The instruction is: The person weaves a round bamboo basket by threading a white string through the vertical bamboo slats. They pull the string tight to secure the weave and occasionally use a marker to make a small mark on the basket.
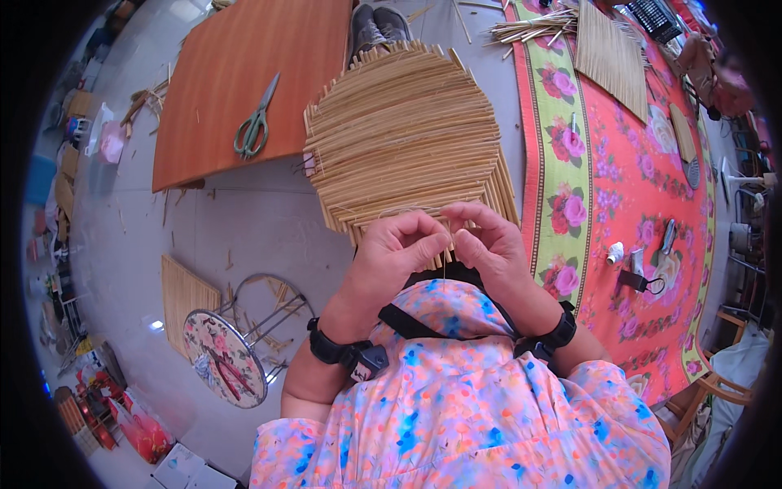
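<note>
A many-sided panel of straw-coloured stalks [407, 134], laid side by side, rests before me with its near edge at my hands. Over that edge my left hand [401, 244] is closed, thumb and forefinger pinched together. Close beside it, my right hand [491, 244] makes a similar pinch. A thin pale strand [445, 275] runs between the fingertips and hangs down toward my lap; whether it is thread or a fine straw is too small to tell. Green-handled scissors [256, 126] lie on the orange-brown board beyond the panel's left side.
The orange-brown board [224, 69] stands at the far left. On the right, a floral red cloth [607, 269] carries another stalk panel [611, 61], loose stalks [533, 28] and small items. A tipped stool [225, 359] and a further panel [186, 297] are at the lower left.
</note>
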The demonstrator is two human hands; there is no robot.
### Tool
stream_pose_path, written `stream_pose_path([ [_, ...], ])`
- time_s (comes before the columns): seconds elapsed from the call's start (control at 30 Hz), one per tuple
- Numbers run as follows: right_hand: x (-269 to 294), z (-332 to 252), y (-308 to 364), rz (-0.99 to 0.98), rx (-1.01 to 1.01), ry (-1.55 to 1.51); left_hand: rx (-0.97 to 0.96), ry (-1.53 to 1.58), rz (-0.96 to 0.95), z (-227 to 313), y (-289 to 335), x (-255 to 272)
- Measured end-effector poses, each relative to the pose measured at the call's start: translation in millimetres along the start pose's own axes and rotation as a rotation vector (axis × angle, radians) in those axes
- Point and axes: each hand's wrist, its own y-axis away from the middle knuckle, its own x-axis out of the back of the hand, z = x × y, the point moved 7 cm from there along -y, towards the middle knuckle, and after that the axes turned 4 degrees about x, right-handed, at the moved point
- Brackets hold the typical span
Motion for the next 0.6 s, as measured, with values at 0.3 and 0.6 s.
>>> stream_pose_path([
  [0.3,3,13,0,-0.048,-0.043,-0.087,0.126,-0.049,0.003,-12,0,-2],
  [0.6,-1,5,-1,0.038,0.029,-0.133,0.009,0.051,0.010,-8,2,-6],
])
